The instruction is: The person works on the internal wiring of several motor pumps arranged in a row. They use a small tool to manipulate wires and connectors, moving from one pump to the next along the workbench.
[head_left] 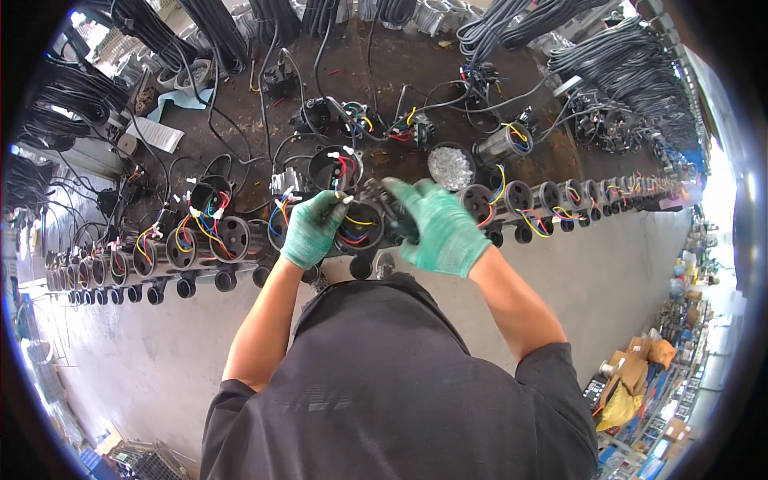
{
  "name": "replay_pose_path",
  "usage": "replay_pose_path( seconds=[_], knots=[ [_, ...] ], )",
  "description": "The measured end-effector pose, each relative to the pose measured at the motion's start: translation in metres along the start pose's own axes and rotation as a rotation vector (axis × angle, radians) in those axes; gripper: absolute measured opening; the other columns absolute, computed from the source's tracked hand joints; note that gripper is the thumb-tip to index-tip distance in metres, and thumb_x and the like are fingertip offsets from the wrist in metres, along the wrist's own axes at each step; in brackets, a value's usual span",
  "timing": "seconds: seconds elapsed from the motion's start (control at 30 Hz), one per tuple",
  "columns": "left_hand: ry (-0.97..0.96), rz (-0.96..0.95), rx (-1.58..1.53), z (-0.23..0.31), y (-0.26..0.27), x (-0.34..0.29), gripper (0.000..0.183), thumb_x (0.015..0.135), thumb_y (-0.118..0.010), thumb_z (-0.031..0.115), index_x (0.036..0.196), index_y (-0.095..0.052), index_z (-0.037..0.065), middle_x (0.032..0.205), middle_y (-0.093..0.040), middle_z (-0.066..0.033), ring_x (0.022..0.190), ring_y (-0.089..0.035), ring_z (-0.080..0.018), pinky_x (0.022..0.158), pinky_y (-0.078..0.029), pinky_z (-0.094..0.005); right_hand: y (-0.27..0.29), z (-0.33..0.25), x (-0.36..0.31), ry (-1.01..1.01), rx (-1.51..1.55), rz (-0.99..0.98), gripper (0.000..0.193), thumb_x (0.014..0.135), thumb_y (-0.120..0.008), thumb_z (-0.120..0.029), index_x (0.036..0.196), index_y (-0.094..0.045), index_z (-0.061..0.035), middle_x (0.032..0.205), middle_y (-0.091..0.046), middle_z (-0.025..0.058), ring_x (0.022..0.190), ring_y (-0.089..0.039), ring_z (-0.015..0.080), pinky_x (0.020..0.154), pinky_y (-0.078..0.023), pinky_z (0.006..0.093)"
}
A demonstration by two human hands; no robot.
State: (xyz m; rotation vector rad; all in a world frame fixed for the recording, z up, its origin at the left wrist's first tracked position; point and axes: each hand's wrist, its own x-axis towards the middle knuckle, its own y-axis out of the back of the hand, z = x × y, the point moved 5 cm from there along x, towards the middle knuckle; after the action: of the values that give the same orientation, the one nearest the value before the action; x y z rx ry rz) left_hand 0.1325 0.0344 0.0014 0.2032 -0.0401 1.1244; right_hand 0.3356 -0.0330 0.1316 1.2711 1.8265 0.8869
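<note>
Both my hands wear green gloves with darkened fingers. My left hand (312, 228) is closed, pinching a small white wire connector (346, 199) at its fingertips. Just below that connector is the open mouth of a dark motor housing (364, 226), with yellow, blue and red wires coming out. My right hand (442, 226) is curled round a black part (398, 222) at the housing's right side; the fingers hide most of its shape. Behind my hands stands another round housing (324, 166) with red wires and white connectors.
A long row of motor housings (182, 246) with coloured wires lines the bench's near edge on both sides. A bowl of small clear pieces (450, 166) sits right of centre. Black cable bundles (632, 68) hang around the dark bench (352, 68). Boxes (628, 368) stand at the lower right.
</note>
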Motion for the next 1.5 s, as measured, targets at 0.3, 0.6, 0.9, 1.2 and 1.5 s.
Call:
replay_pose_path(
  seconds=[0.3, 0.6, 0.9, 1.2, 1.5],
  knots=[
    [0.064, -0.075, -0.030, 0.016, -0.006, 0.002, 0.017, 0.099, -0.073, 0.003, 0.115, -0.071, -0.002, 0.099, -0.076, -0.0022, 0.090, -0.067, -0.0062, 0.080, -0.056, -0.0256, 0.005, 0.148, -0.048, -0.505, -0.371, 0.336, 0.071, 0.086, -0.077, -0.037, 0.149, -0.057, -0.0129, 0.133, -0.064, 0.0199, 0.124, -0.058, 0.0418, 0.105, -0.050, 0.0521],
    [-0.119, -0.060, 0.147, 0.018, -0.011, 0.001, 0.015, 0.095, -0.076, 0.005, 0.108, -0.074, 0.001, 0.094, -0.076, -0.0143, 0.081, -0.075, -0.0229, 0.076, -0.058, -0.0323, 0.012, 0.068, -0.013, -0.108, 0.018, 0.490, 0.034, 0.095, -0.074, -0.034, 0.109, -0.074, -0.0040, 0.109, -0.072, 0.0189, 0.104, -0.067, 0.0395, 0.093, -0.054, 0.0489],
    [-0.221, -0.129, 0.244, 0.019, -0.009, -0.001, 0.014, 0.092, -0.071, -0.001, 0.106, -0.070, 0.004, 0.100, -0.076, -0.0114, 0.087, -0.075, -0.0285, 0.077, -0.058, -0.0358, -0.055, -0.001, 0.061, -0.021, 0.265, 0.285, 0.027, 0.094, -0.075, -0.027, 0.103, -0.075, -0.0017, 0.104, -0.068, 0.0195, 0.097, -0.068, 0.0367, 0.085, -0.055, 0.0446],
    [-0.060, -0.085, 0.039, 0.018, -0.005, -0.006, 0.023, 0.092, -0.080, 0.008, 0.110, -0.069, 0.000, 0.089, -0.072, -0.0072, 0.083, -0.068, -0.0145, 0.078, -0.057, -0.0306, -0.049, 0.023, 0.055, -0.031, 0.354, 0.257, 0.011, 0.097, -0.064, -0.011, 0.103, -0.065, -0.0007, 0.094, -0.069, 0.0249, 0.089, -0.067, 0.0443, 0.080, -0.054, 0.0485],
    [0.036, 0.203, -0.203, 0.016, 0.003, 0.001, 0.018, 0.104, -0.068, 0.011, 0.120, -0.070, 0.004, 0.086, -0.060, 0.0010, 0.079, -0.050, -0.0060, 0.073, -0.048, -0.0250, -0.035, -0.015, 0.068, 0.239, 0.001, 0.075, 0.015, 0.104, -0.060, -0.016, 0.109, -0.061, -0.0021, 0.086, -0.069, 0.0228, 0.083, -0.069, 0.0458, 0.070, -0.052, 0.0538]
  ],
)
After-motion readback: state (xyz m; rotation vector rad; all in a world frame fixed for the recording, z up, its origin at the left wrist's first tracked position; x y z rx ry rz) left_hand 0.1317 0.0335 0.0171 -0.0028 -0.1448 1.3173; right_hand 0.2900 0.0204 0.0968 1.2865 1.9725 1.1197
